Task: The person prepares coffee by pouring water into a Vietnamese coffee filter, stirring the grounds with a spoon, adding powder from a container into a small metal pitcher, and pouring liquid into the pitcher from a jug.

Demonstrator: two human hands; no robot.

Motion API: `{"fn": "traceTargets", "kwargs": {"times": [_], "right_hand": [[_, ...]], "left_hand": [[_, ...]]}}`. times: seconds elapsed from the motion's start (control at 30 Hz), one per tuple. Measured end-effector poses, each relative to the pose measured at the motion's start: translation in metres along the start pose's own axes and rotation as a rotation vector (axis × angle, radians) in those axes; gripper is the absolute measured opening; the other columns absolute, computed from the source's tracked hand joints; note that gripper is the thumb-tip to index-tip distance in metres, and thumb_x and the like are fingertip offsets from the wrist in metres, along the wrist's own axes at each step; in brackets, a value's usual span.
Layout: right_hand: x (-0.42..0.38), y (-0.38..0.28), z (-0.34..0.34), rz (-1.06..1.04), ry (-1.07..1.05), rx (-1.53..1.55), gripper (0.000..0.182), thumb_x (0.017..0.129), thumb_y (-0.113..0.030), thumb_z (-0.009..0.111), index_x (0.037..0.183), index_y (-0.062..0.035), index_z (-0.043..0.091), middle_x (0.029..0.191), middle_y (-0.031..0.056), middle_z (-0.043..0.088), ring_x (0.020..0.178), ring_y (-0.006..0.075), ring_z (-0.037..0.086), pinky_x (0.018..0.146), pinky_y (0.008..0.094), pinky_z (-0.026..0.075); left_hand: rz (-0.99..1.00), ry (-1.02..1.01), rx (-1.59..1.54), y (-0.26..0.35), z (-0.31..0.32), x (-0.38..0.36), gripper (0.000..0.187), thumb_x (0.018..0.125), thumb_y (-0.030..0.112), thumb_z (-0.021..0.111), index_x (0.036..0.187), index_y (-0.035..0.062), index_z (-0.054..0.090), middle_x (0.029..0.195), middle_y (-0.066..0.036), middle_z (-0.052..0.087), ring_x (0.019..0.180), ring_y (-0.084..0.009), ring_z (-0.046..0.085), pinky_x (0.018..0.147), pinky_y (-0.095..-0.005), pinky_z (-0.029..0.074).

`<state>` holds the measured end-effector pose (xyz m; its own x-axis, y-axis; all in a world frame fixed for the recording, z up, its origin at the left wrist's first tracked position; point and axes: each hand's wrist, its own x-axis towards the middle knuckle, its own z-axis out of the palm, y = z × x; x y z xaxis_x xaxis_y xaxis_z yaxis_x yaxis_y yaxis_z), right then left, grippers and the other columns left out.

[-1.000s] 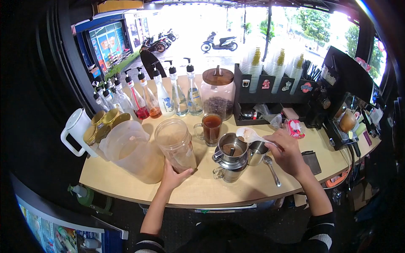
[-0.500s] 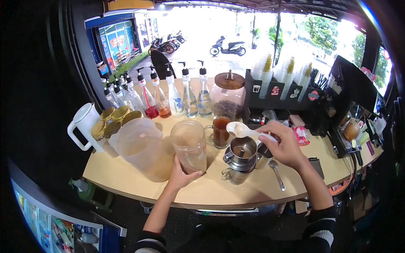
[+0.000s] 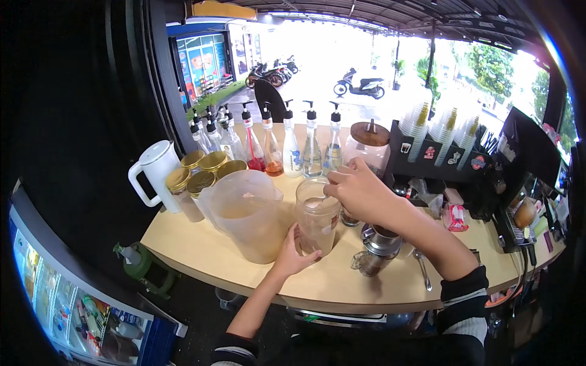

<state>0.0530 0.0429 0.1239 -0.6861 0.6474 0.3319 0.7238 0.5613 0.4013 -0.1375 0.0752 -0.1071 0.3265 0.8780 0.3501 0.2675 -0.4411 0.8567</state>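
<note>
My left hand (image 3: 295,255) is closed round the lower side of a clear plastic jar (image 3: 323,229), which stands upright on the counter. Over the jar's mouth, my right hand (image 3: 360,190) pinches a white plastic spoon (image 3: 314,202), whose bowl shows inside the rim. Left of the jar stands a large translucent pitcher (image 3: 244,213). A metal drip filter (image 3: 381,239) sits on a glass mug (image 3: 370,263) below my right forearm. Another glass mug is mostly hidden behind my right hand.
A metal spoon (image 3: 422,269) lies on the counter (image 3: 244,273). Gold-lidded jars (image 3: 213,161) and a white jug (image 3: 157,174) stand at left. Pump bottles (image 3: 290,149) line the back, beside a wooden-lidded jar (image 3: 370,135) and a black cup holder (image 3: 421,152).
My right hand has carried the white spoon left, from above the drip filter to the jar's mouth. The view has shifted. My left hand keeps its hold on the jar.
</note>
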Motion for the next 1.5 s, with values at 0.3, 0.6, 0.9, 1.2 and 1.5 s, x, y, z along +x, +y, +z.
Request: {"fn": "traceTargets", "kwargs": {"times": [0.3, 0.6, 0.9, 1.2, 1.5], "right_hand": [[-0.017, 0.005, -0.005, 0.013, 0.150, 0.146, 0.022, 0.077, -0.008, 0.062, 0.099, -0.0076, 0.064, 0.101, 0.0078, 0.057, 0.105, 0.0235, 0.055, 0.099, 0.0465, 0.033], [-0.159, 0.034, 0.023, 0.501, 0.507, 0.517, 0.020, 0.082, -0.005, 0.061, 0.101, -0.0039, 0.061, 0.102, 0.0126, 0.056, 0.099, 0.0305, 0.055, 0.089, 0.0374, 0.041], [-0.271, 0.030, 0.142, 0.884, 0.608, 0.951, 0.019, 0.093, -0.013, 0.056, 0.103, 0.0015, 0.061, 0.096, 0.0103, 0.058, 0.084, 0.0174, 0.057, 0.075, 0.0289, 0.045], [-0.286, 0.029, 0.170, 0.929, 0.594, 1.123, 0.021, 0.098, -0.018, 0.052, 0.108, -0.0013, 0.060, 0.089, 0.0009, 0.061, 0.079, 0.0059, 0.053, 0.069, 0.0210, 0.043], [-0.283, 0.024, 0.155, 0.981, 0.593, 1.108, 0.019, 0.094, -0.015, 0.056, 0.104, 0.0009, 0.060, 0.088, 0.0091, 0.063, 0.078, 0.0154, 0.060, 0.068, 0.0283, 0.047]], "left_hand": [[0.075, 0.024, -0.140, -0.001, 0.006, 0.005, 0.100, 0.068, 0.019, 0.082, 0.141, -0.0063, 0.019, 0.134, -0.025, 0.043, 0.127, -0.0326, 0.044, 0.107, -0.0409, 0.035], [-0.006, 0.172, -0.088, 0.000, 0.009, -0.014, 0.092, 0.075, 0.012, 0.077, 0.145, -0.0007, 0.017, 0.146, -0.021, 0.032, 0.136, -0.0290, 0.032, 0.110, -0.0409, 0.028], [0.264, 0.432, -0.115, 0.076, 0.059, -0.046, 0.061, 0.079, 0.008, 0.070, 0.133, 0.0006, 0.042, 0.135, -0.014, 0.042, 0.124, -0.0239, 0.045, 0.105, -0.0376, 0.036], [0.354, 0.051, -0.278, 0.126, 0.079, 0.018, 0.089, 0.065, 0.014, 0.084, 0.139, 0.0019, 0.036, 0.138, -0.014, 0.042, 0.129, -0.0242, 0.043, 0.107, -0.0376, 0.036], [0.176, 0.039, -0.213, 0.140, 0.089, 0.020, 0.081, 0.060, 0.019, 0.089, 0.129, 0.0017, 0.049, 0.121, -0.011, 0.059, 0.112, -0.0186, 0.057, 0.098, -0.0337, 0.046]]}}
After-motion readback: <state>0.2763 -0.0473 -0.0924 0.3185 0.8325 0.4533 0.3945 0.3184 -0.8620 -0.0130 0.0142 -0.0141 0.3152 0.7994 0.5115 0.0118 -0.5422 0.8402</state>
